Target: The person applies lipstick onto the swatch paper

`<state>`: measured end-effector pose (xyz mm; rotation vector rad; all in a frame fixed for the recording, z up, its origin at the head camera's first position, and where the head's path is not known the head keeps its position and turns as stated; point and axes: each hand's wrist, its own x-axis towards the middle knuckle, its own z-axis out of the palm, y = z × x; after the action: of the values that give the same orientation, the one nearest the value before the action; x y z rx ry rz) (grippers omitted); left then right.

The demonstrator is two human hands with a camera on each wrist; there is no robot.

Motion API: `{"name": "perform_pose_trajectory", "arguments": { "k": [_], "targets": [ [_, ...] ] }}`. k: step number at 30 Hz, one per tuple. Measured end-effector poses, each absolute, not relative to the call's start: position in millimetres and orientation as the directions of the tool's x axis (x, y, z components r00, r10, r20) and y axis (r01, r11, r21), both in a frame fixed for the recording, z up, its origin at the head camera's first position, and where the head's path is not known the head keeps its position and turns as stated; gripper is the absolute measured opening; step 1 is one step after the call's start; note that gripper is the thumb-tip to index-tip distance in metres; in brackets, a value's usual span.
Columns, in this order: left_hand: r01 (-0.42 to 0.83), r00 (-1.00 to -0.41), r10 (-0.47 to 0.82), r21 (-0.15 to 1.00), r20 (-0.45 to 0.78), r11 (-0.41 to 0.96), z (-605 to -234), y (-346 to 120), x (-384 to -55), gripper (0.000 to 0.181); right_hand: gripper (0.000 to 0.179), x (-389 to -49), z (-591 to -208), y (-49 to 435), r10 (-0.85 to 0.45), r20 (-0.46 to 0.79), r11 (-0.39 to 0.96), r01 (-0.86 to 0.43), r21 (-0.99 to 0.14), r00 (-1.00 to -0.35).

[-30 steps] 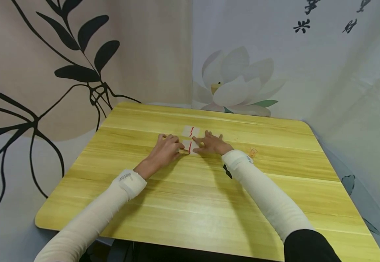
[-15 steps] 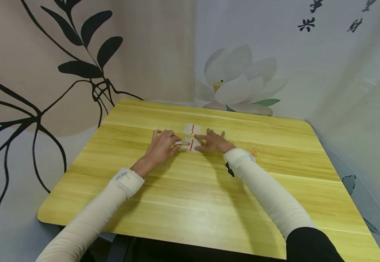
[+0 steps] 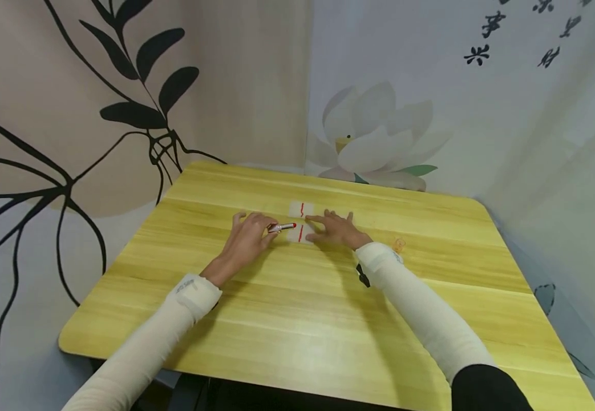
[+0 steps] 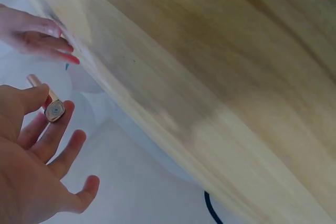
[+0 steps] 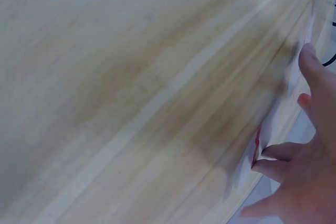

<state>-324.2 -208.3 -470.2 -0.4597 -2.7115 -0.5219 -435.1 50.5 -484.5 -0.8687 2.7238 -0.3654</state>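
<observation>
Between thumb and fingertips my left hand [image 3: 246,238] pinches a lipstick [image 3: 282,227], its red tip pointing right over the lower white paper piece [image 3: 293,236]. The flat end of its metallic tube [image 4: 54,110] faces the left wrist camera. A vertical red stroke marks this lower piece, and a wavier red stroke runs down the upper paper piece [image 3: 295,208] just behind it. My right hand [image 3: 335,230] is spread flat, fingertips resting at the right side of the papers. In the right wrist view those fingertips [image 5: 262,165] sit by a red line.
Both papers lie on a yellow wood-grain table [image 3: 297,319] with rounded corners. A small orange mark [image 3: 399,245] shows on the tabletop near the right wrist. Behind the table hangs a printed curtain [image 3: 246,85] with leaves and a lotus.
My left hand has lifted the lipstick from the bottom of the lower paper's red stroke and drawn back left, turning the lipstick so its red tip shows. The right hand stays at the papers.
</observation>
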Motion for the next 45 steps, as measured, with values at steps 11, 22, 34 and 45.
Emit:
{"name": "perform_pose_trajectory", "arguments": {
  "k": [11,22,34,45],
  "targets": [
    [0.342,-0.901,0.2,0.345,0.386,0.874,-462,-197,-324,0.022,0.071,-434,-478,58,-0.613,-0.051,0.748,-0.559,-0.359,-0.788],
    [0.359,-0.893,0.163,0.446,0.419,0.82,-468,-176,-314,0.022,0.057,-408,-473,64,-0.548,0.26,0.479,-0.553,-0.681,-0.795],
    [0.404,-0.875,0.133,0.548,0.466,0.732,-456,-153,-320,0.032,0.045,-382,-449,59,-0.427,0.242,0.308,-0.391,-0.867,-0.871],
    [0.436,-0.861,0.157,0.544,0.484,0.716,-453,-141,-321,0.032,0.032,-376,-444,51,-0.285,0.298,0.293,-0.378,-0.878,-0.911]
  ]
}}
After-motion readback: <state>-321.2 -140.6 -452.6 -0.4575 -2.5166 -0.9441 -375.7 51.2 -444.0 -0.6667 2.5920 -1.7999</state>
